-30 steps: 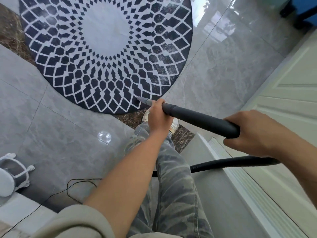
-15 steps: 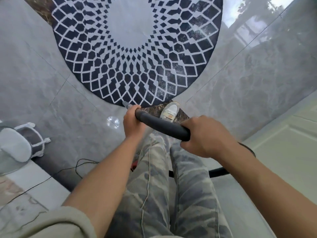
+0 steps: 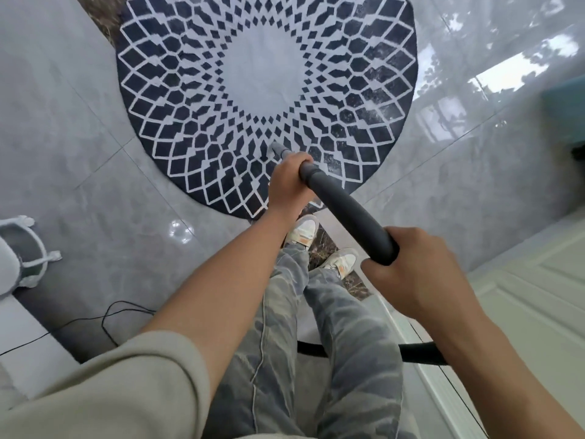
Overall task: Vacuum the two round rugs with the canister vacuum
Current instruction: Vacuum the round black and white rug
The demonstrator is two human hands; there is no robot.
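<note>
- The round rug (image 3: 266,90) lay flat on the shiny grey tile floor (image 3: 79,153). It was black with white diamond shapes and had a plain grey middle.
- The left hand (image 3: 289,182) was wrapped tight round the front of the black vacuum tube (image 3: 345,213), just behind the grey nozzle tip (image 3: 278,150).
- The nozzle tip pointed down at the near part of the rug, over the diamond shapes (I could not tell if it touched).
- The right hand (image 3: 414,274) was curled round the back end of the tube, closer to the body.
- A black hose (image 3: 418,351) ran out from under the right arm and behind the legs.
- Two white shoes (image 3: 302,231) stood just off the rug's near edge.
- A thin black cord (image 3: 104,321) lay on the floor to the left, near a white and grey thing (image 3: 28,251).
- A pale door (image 3: 538,296) was on the right.
</note>
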